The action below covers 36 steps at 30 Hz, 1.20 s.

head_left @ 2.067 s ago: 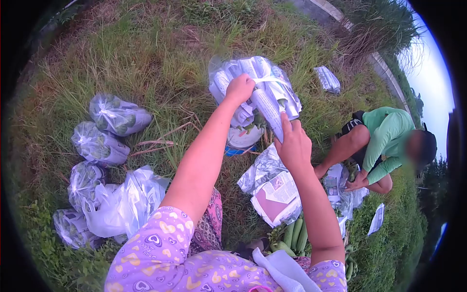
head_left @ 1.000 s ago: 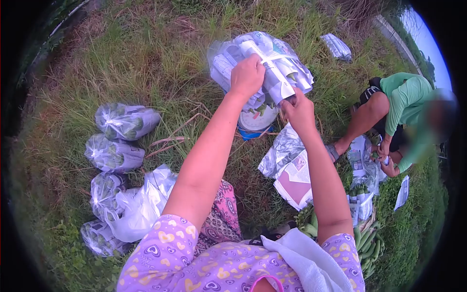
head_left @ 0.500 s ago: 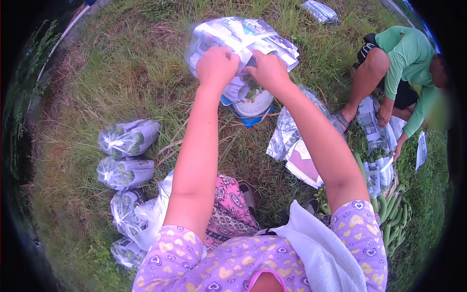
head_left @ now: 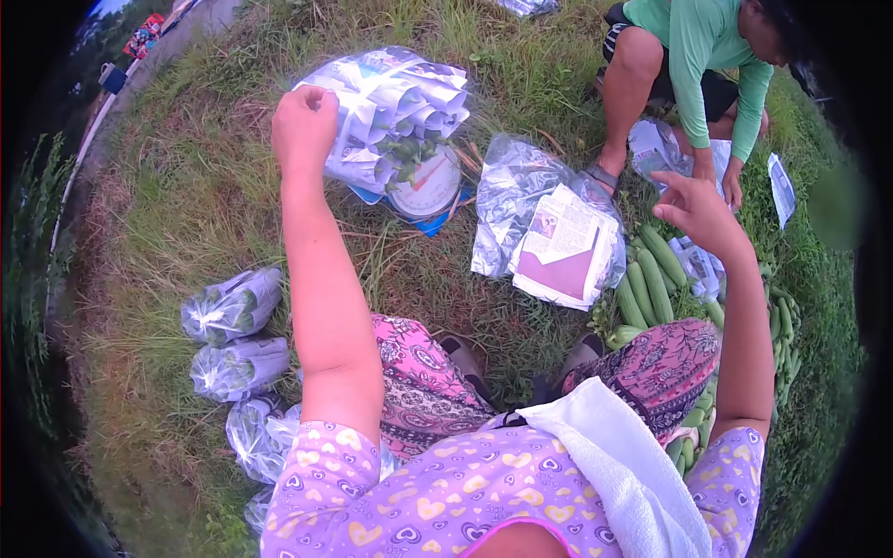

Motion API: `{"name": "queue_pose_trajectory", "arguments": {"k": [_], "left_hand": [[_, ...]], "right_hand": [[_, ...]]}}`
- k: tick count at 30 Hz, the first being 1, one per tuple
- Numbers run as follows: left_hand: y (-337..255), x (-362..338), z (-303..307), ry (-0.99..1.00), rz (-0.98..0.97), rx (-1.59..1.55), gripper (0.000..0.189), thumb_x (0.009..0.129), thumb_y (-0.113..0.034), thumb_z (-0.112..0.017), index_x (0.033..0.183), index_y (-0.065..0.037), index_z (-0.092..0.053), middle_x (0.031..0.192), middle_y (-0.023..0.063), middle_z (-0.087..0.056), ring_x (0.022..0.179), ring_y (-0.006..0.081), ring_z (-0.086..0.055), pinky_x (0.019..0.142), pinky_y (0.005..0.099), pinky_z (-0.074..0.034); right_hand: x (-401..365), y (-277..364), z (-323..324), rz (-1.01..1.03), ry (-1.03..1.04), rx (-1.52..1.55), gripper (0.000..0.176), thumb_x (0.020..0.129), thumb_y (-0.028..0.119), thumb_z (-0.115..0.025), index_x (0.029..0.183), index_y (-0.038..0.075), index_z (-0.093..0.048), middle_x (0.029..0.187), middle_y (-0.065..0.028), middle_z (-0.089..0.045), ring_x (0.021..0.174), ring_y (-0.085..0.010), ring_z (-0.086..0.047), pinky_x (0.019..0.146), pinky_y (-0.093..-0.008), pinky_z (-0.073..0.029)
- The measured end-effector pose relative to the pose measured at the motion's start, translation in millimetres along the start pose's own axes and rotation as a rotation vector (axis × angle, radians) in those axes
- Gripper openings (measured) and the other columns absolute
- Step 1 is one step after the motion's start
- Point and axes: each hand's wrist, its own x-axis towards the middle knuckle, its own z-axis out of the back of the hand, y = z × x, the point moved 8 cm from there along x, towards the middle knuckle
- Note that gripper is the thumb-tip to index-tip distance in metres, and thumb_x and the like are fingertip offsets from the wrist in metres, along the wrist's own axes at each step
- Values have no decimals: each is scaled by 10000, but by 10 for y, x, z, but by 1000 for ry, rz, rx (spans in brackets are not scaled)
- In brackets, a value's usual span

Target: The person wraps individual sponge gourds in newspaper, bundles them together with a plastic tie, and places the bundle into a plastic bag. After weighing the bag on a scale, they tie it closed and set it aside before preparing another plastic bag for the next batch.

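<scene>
My left hand (head_left: 305,128) is closed at the left edge of a clear plastic bag (head_left: 395,102), with thumb and fingers pinched together. Inside the bag are several green vegetables wrapped in newspaper. The bag rests on a weighing scale (head_left: 426,186) with a round white dial and blue base. My right hand (head_left: 699,212) is apart from the bag, raised over the right side with its fingers apart and nothing in them. Below and beside it lie long green gourds (head_left: 651,284). Nearer the middle, a stack of newspaper sheets (head_left: 563,246) lies on clear plastic bags (head_left: 512,181).
Several filled bags (head_left: 233,302) stand in a column on the grass at the left. A person in a green shirt (head_left: 688,37) crouches at the upper right, both hands down at newspaper (head_left: 656,144). Another paper sheet (head_left: 782,191) lies farther right.
My right hand has let go of the bag and swung right over the gourds. My left hand stays at the bag. The view has turned right, showing more of the newspaper stack and gourds.
</scene>
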Motion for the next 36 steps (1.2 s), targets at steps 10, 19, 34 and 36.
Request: {"name": "queue_pose_trajectory", "arguments": {"k": [10, 19, 34, 36], "left_hand": [[-943, -629, -51, 85, -222, -125, 225, 793, -232, -622, 880, -27, -659, 925, 127, -648, 884, 279, -617, 787, 372, -467], [-992, -1983, -933, 507, -254, -81, 180, 788, -187, -640, 850, -18, -641, 906, 155, -630, 862, 294, -615, 774, 379, -466], [-1629, -4152, -2467, 1375, -545, 72, 272, 803, -227, -632, 950, 1, -630, 943, 197, -638, 880, 357, -607, 796, 410, -474], [-1551, -4197, -2523, 1405, -446, -42, 313, 817, -252, -594, 992, 6, -612, 986, 220, -634, 916, 392, -603, 797, 434, -469]], "right_hand": [[-2071, -1202, -175, -324, -215, 415, 456, 768, -1, -656, 1212, -7, -553, 815, -76, -633, 717, -133, -573, 665, -271, -467], [-2838, -2174, -370, -447, -492, 732, 384, 849, 47, -596, 1225, -11, -544, 917, -32, -604, 812, -94, -550, 722, -242, -462], [-4913, -4117, -2188, -1196, -792, 1043, 316, 861, 219, -609, 1127, 48, -604, 804, -3, -638, 595, -56, -540, 491, -213, -384], [-5255, -4298, -2260, -1249, -932, 1091, 285, 885, 222, -589, 1131, 80, -602, 804, 19, -614, 602, -42, -522, 489, -196, -373]]}}
